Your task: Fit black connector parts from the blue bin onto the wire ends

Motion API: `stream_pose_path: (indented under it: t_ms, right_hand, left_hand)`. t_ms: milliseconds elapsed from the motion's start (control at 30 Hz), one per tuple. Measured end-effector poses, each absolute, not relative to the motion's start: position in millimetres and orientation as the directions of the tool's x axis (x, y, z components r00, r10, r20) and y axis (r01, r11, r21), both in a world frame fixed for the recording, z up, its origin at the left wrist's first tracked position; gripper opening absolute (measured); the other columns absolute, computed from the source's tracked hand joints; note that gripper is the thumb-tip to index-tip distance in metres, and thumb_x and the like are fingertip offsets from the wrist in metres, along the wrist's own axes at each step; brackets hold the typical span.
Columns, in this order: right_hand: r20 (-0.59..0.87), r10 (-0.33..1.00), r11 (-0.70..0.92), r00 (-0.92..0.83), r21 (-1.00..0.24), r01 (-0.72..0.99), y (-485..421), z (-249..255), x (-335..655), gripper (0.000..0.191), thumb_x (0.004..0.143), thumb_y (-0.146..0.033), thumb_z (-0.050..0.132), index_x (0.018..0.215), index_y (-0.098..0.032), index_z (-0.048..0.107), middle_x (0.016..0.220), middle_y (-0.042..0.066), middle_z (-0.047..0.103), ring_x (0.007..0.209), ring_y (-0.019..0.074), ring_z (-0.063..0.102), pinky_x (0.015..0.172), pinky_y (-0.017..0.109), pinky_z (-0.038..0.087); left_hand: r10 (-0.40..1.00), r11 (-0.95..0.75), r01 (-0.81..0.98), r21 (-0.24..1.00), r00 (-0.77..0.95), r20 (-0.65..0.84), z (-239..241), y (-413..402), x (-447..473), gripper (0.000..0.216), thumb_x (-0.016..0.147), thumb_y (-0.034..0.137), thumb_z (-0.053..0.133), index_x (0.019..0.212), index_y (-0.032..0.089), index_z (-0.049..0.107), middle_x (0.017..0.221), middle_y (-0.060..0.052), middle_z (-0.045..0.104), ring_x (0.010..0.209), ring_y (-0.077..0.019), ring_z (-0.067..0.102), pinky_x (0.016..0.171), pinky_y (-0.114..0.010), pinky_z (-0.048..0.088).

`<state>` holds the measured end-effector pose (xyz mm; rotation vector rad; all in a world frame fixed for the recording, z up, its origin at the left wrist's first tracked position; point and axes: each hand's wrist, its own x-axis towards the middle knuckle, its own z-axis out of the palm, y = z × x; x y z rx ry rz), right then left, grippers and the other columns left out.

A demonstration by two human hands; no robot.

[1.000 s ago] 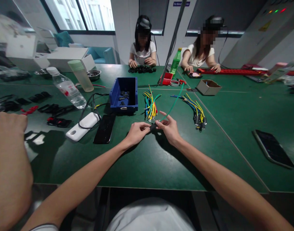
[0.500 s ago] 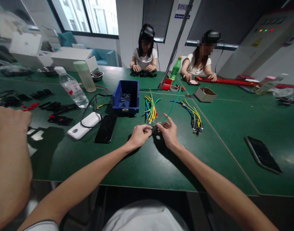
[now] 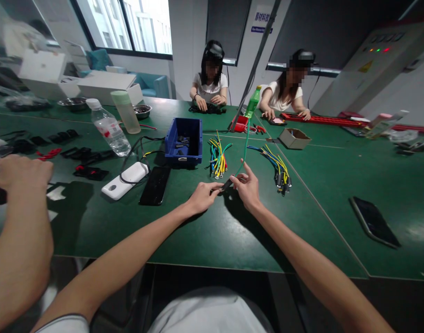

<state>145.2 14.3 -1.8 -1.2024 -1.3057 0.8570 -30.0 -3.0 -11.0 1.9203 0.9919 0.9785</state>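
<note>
A green wire [image 3: 246, 147] rises from between my hands, with a black sleeve [image 3: 227, 184] around its lower part. My right hand [image 3: 248, 188] pinches the upper end of the sleeve, its index finger raised along the wire. My left hand [image 3: 204, 198] is closed at the lower end, where a small tip of the wire shows at the fingertips. Just beyond lies a bunch of yellow, green and blue wires [image 3: 218, 157] with ring terminals. To the right is a second bunch of wires [image 3: 279, 166], with black sleeves near their ends.
A blue bin [image 3: 183, 160] holds small black sleeves. Left of it are a black phone [image 3: 155, 186], a white power bank [image 3: 125, 180] and a water bottle [image 3: 111, 129]. Another person's arm [image 3: 21, 222] reaches in at left. Two people work across the table; another phone [image 3: 374, 222] lies right.
The black sleeve now shows more between my hands, and my left fingers have shifted to its lower end. The green wire stands more upright. The view has shifted slightly.
</note>
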Motion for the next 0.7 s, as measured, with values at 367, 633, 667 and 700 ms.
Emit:
stream_pose_path:
  t_ms: [367, 633, 667, 700]
  right_hand:
    - [0.277, 0.954, 0.242, 0.117, -0.939, 0.246, 22, 0, 159, 0.079, 0.071, -0.032, 0.065, 0.144, -0.023, 0.035, 0.067, -0.007, 0.049, 0.054, 0.0093, 0.049, 0.051, 0.024, 0.046]
    - [0.334, 0.933, 0.271, 0.134, -0.896, 0.352, 26, 4, 176, 0.076, 0.07, -0.031, 0.066, 0.142, -0.022, 0.04, 0.071, -0.004, 0.052, 0.058, 0.0109, 0.051, 0.057, 0.027, 0.047]
    - [0.339, 0.931, 0.273, 0.137, -0.894, 0.355, 27, 5, 178, 0.076, 0.07, -0.03, 0.066, 0.141, -0.022, 0.041, 0.072, -0.004, 0.052, 0.058, 0.011, 0.051, 0.057, 0.027, 0.047]
    - [0.342, 0.929, 0.275, 0.141, -0.893, 0.356, 27, 5, 180, 0.075, 0.07, -0.03, 0.066, 0.141, -0.022, 0.042, 0.072, -0.003, 0.052, 0.058, 0.0112, 0.051, 0.058, 0.027, 0.047]
  left_hand:
    - [0.876, -0.457, 0.409, 0.79, 0.362, 0.319, -9, 3, -37, 0.027, 0.085, 0.016, 0.051, 0.104, 0.018, 0.069, 0.101, -0.006, 0.072, 0.094, -0.0196, 0.068, 0.088, -0.033, 0.051]
    - [0.92, -0.392, 0.457, 0.798, 0.195, 0.34, -10, 14, -46, 0.022, 0.083, 0.016, 0.053, 0.095, 0.017, 0.07, 0.095, -0.006, 0.073, 0.084, -0.0169, 0.067, 0.08, -0.029, 0.05]
    - [0.922, -0.386, 0.465, 0.797, 0.17, 0.348, -10, 16, -47, 0.021, 0.083, 0.016, 0.053, 0.096, 0.017, 0.07, 0.094, -0.006, 0.073, 0.083, -0.0165, 0.067, 0.079, -0.028, 0.05]
    - [0.923, -0.381, 0.476, 0.793, 0.141, 0.358, -10, 18, -49, 0.021, 0.083, 0.016, 0.053, 0.096, 0.016, 0.07, 0.093, -0.006, 0.073, 0.082, -0.0161, 0.067, 0.078, -0.028, 0.049]
